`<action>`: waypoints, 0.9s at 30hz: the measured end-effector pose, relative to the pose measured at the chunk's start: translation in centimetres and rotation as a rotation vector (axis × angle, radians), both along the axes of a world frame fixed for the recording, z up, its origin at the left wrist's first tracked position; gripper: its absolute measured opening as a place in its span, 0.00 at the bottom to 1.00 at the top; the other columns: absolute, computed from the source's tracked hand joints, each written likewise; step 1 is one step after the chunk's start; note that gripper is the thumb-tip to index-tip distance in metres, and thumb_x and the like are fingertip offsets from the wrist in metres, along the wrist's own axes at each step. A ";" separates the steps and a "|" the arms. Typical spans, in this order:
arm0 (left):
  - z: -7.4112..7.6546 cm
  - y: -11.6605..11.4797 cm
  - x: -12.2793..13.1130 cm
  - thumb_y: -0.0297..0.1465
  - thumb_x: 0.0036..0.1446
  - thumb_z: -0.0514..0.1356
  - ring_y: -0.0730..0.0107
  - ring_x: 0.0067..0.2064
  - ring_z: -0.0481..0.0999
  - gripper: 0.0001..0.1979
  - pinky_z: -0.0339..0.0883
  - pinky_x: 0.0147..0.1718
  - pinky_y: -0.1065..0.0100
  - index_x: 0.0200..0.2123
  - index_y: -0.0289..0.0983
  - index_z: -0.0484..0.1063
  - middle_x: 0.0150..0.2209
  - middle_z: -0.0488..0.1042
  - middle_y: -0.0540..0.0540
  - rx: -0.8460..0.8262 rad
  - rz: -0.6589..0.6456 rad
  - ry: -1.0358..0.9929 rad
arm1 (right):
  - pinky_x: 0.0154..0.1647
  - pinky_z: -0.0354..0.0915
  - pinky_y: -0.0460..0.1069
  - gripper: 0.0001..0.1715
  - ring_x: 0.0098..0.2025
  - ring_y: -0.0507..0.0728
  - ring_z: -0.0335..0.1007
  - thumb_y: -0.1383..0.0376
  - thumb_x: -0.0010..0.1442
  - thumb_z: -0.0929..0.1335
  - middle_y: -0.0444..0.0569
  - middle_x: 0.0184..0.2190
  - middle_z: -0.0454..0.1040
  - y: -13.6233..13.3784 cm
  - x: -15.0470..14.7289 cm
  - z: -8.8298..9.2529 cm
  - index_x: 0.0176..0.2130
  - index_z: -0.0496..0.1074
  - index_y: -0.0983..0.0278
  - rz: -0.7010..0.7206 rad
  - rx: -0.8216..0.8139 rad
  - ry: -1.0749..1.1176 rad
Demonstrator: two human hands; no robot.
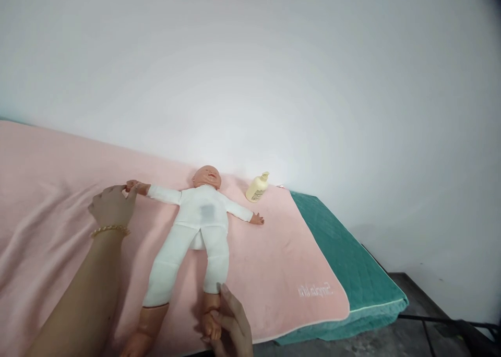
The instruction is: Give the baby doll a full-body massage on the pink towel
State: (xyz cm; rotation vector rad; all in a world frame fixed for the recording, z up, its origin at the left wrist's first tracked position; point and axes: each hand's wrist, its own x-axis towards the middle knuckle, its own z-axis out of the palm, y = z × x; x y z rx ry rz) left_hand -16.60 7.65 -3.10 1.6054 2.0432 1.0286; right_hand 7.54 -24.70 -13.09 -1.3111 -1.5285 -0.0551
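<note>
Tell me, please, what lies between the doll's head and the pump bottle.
In the head view, pink blanket separates the doll's head from the pump bottle.

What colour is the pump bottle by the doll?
The pump bottle is pale yellow, as the head view shows.

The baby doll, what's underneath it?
Under the doll is a pink blanket, with green bedding showing past the blanket's edge. The spot right beneath the doll is covered, so I can't see what's there.
</note>
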 end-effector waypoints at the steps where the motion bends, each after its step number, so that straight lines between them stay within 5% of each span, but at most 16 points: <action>1: -0.2 0.1 -0.3 0.52 0.58 0.51 0.21 0.61 0.60 0.36 0.53 0.53 0.32 0.49 0.22 0.73 0.56 0.66 0.16 -0.062 0.005 0.032 | 0.46 0.78 0.58 0.16 0.57 0.66 0.72 0.61 0.61 0.69 0.51 0.61 0.70 -0.2 0.1 -0.6 0.50 0.74 0.52 0.014 0.010 0.002; 4: -0.6 0.2 -0.7 0.54 0.55 0.52 0.15 0.63 0.53 0.38 0.44 0.55 0.27 0.46 0.21 0.73 0.59 0.61 0.12 -0.210 0.005 0.105 | 0.43 0.79 0.57 0.17 0.56 0.65 0.73 0.63 0.63 0.67 0.53 0.60 0.71 -0.7 0.3 -1.8 0.52 0.73 0.53 -0.007 0.040 0.066; 10: 0.6 0.0 -0.2 0.50 0.61 0.47 0.27 0.63 0.57 0.33 0.47 0.56 0.30 0.50 0.25 0.71 0.59 0.65 0.20 -0.254 0.000 0.131 | 0.48 0.77 0.59 0.22 0.56 0.67 0.73 0.64 0.61 0.68 0.52 0.59 0.72 -0.4 0.9 -1.7 0.55 0.72 0.53 0.061 0.024 0.034; 14: 1.6 -0.7 0.3 0.46 0.63 0.49 0.39 0.56 0.69 0.30 0.61 0.54 0.41 0.56 0.28 0.68 0.56 0.70 0.28 -0.024 -0.080 0.052 | 0.53 0.74 0.59 0.23 0.59 0.66 0.70 0.64 0.63 0.68 0.54 0.61 0.69 0.3 1.1 -0.8 0.57 0.70 0.56 0.092 0.040 0.061; 19: 1.4 -1.8 2.6 0.43 0.62 0.53 0.48 0.53 0.74 0.25 0.67 0.54 0.49 0.57 0.36 0.69 0.56 0.74 0.41 0.373 -0.220 -0.126 | 0.58 0.70 0.59 0.21 0.63 0.65 0.65 0.62 0.66 0.66 0.55 0.63 0.67 2.6 1.3 2.3 0.58 0.69 0.56 0.057 -0.016 0.201; 23: 0.8 -2.7 5.6 0.43 0.66 0.50 0.57 0.62 0.68 0.21 0.54 0.64 0.52 0.54 0.40 0.71 0.57 0.74 0.45 0.648 -0.551 -0.028 | 0.60 0.67 0.59 0.23 0.65 0.63 0.63 0.64 0.66 0.65 0.56 0.64 0.65 5.7 2.1 6.3 0.60 0.66 0.57 0.062 -0.056 0.217; 27: 0.3 -3.6 7.8 0.44 0.68 0.50 0.60 0.63 0.68 0.20 0.53 0.64 0.53 0.54 0.43 0.72 0.56 0.75 0.48 0.695 -0.880 0.117 | 0.59 0.68 0.57 0.20 0.62 0.62 0.67 0.63 0.64 0.67 0.56 0.62 0.67 9.2 2.8 10.0 0.56 0.68 0.60 0.101 -0.175 0.234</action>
